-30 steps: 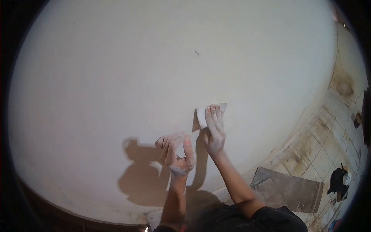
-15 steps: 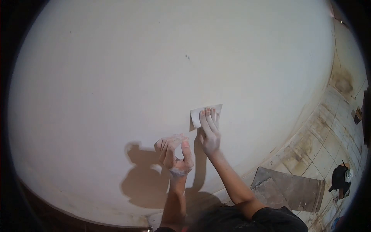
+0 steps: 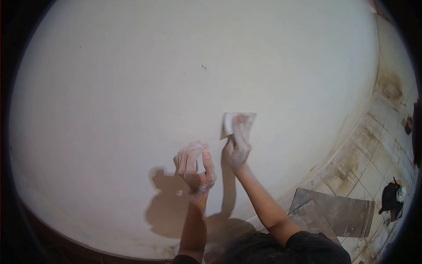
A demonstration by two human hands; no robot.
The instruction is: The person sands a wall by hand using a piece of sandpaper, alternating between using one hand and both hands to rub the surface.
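So our right hand presses flat-fingered on a paper sheet against the wall; left hand loosely curled, empty. Board lies on tiled floor.

Right hand raised, fingers flat and extended; left hand beside it (fingers loosely curled).
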